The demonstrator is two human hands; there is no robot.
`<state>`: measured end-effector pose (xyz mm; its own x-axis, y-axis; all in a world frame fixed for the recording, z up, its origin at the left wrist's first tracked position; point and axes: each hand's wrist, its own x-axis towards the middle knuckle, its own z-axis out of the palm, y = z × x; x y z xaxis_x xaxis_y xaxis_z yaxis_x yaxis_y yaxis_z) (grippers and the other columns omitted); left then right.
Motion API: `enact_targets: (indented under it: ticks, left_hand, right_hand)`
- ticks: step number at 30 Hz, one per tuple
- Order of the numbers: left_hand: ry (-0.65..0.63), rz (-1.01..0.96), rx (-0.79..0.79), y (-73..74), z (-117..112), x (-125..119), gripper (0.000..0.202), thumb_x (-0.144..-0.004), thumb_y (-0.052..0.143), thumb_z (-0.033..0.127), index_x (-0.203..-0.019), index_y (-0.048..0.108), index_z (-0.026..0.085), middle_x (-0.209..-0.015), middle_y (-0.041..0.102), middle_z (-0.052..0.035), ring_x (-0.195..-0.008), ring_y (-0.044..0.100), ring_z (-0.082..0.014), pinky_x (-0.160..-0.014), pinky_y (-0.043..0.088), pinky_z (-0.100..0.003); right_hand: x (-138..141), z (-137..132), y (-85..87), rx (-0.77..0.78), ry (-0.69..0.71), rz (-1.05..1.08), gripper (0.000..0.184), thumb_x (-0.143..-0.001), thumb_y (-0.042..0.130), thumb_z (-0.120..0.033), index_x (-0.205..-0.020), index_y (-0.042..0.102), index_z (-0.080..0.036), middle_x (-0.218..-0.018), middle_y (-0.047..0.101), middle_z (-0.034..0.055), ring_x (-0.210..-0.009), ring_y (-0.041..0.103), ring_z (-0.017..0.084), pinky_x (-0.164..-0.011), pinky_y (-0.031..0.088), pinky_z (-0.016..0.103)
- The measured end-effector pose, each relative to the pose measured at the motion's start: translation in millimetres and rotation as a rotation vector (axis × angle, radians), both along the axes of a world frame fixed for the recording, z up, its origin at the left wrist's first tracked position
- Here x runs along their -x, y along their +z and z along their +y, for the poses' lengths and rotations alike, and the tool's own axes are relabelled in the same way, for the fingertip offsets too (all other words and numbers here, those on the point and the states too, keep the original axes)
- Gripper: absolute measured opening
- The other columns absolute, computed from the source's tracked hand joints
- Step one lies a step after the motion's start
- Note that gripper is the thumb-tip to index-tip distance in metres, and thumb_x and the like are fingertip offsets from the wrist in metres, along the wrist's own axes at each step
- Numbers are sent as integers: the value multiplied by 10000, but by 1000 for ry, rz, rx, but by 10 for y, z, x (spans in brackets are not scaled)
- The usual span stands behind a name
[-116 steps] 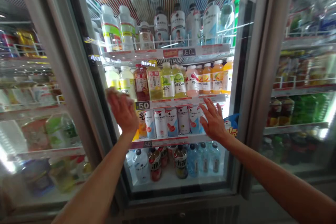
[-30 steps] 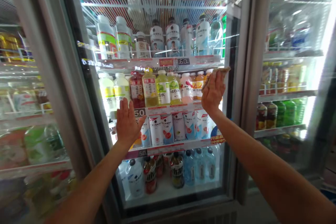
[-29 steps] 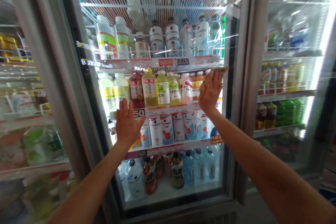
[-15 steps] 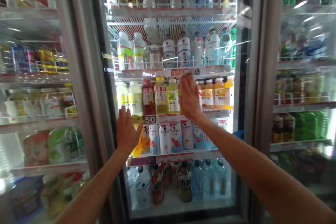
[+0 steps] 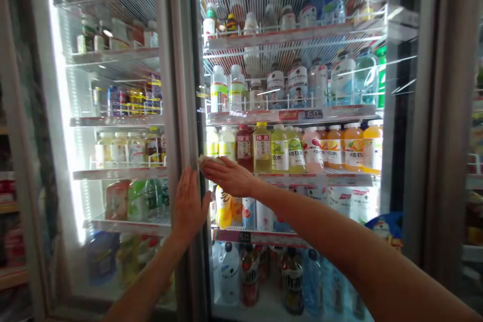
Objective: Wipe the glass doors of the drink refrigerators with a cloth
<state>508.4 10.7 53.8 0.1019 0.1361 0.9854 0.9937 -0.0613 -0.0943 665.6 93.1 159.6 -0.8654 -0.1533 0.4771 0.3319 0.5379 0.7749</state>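
Note:
My left hand point(image 5: 188, 206) lies flat against the metal door frame point(image 5: 184, 126) of a glass-fronted drinks fridge, fingers stretched upward and thumb out to the side. Just to its right, my right hand point(image 5: 230, 176) is pressed flat at the left edge of the glass door. A pale edge of what looks like a cloth point(image 5: 206, 160) shows at its fingertips; most of it is hidden under the palm. Behind the glass stand a yellow-capped bottle point(image 5: 263, 148), a red drink bottle point(image 5: 245, 148) and orange drink bottles point(image 5: 353, 146).
Shelves with price strips point(image 5: 302, 114) cross the fridge behind the door. Another glass door section with cans and bottles point(image 5: 124, 153) adjoins on the left. A thick metal frame point(image 5: 439, 136) rises at the right. A blue sticker point(image 5: 388, 226) shows low on the right.
My right hand has swept left across the glass, from the middle to the left edge beside my left hand. My left hand stays on the frame. The view has turned left.

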Motion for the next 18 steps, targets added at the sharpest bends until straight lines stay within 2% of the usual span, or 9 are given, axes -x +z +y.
enact_targets:
  ticks: [1, 4, 6, 8, 11, 12, 13, 15, 18]
  left_hand:
    - [4, -2, 2, -21, -34, 21, 672, -878, 446, 332, -1446, 151, 129, -1477, 261, -200, -1379, 243, -297, -1096, 296, -495]
    - [8, -14, 15, -108, -111, 56, 683, -870, 456, 298, -1451, 133, 140, -1479, 259, -194, -1382, 234, -299, -1097, 293, -503]
    - [5, -17, 24, -219, -153, 58, 688, -868, 459, 289, -1453, 127, 144, -1483, 253, -190, -1384, 226, -297, -1099, 291, -503]
    - [6, -8, 41, -399, -194, 48, 686, -868, 457, 283, -1453, 126, 144, -1485, 248, -191, -1383, 230, -295, -1098, 293, -502]
    - [38, 16, 95, -763, -243, 16, 667, -876, 441, 275, -1450, 130, 141, -1471, 276, -202, -1375, 253, -300, -1068, 330, -513]
    - [47, 34, 123, -886, -251, 1, 659, -878, 435, 273, -1449, 132, 139, -1461, 293, -206, -1370, 263, -303, -1054, 346, -515]
    - [53, 49, 153, -997, -254, -17, 653, -879, 430, 270, -1447, 136, 138, -1454, 308, -208, -1367, 271, -305, -1043, 358, -516]
    - [51, 66, 198, -1170, -247, -67, 644, -878, 428, 264, -1443, 149, 137, -1444, 328, -207, -1364, 277, -305, -1037, 361, -517]
    - [35, 55, 227, -1312, -213, -172, 640, -871, 434, 257, -1438, 167, 130, -1448, 321, -206, -1370, 266, -303, -1055, 340, -514]
  right_hand:
    - [44, -7, -1, 15, 14, 18, 475, -895, 336, -154, -1367, 382, -181, -1482, 344, -7, -1406, 184, 150, -1175, 137, 427]
    - [115, 4, 75, 125, 10, 333, 542, -867, 357, -114, -1407, 311, -125, -1508, 286, 57, -1414, 160, 222, -1155, 104, 531]
    - [132, 7, -115, 166, 34, 395, 537, -864, 357, -105, -1400, 329, -120, -1505, 292, 64, -1414, 160, 228, -1158, 78, 534]
    - [104, -24, -641, 162, 74, 256, 509, -866, 360, -104, -1373, 383, -138, -1488, 332, 39, -1408, 185, 197, -1171, 100, 475]
    - [-51, -94, -1645, 169, 107, -18, 470, -865, 419, -188, -1328, 446, -109, -1459, 385, 52, -1388, 242, 195, -1160, 190, 414]
    - [-122, -105, -1880, 161, 129, -116, 456, -863, 430, -200, -1307, 471, -109, -1440, 415, 53, -1378, 266, 183, -1156, 205, 396]
    - [-194, -105, -2021, 162, 138, -159, 455, -857, 441, -203, -1304, 478, -122, -1436, 421, 44, -1375, 272, 174, -1154, 211, 386]
    - [-333, -72, -2031, 181, 116, -105, 502, -848, 446, -176, -1348, 426, -145, -1461, 381, 36, -1393, 232, 163, -1160, 188, 397]
    - [-541, 9, -1802, 230, 0, 216, 583, -854, 427, -145, -1423, 299, -169, -1502, 296, 47, -1423, 125, 189, -1165, 108, 472]
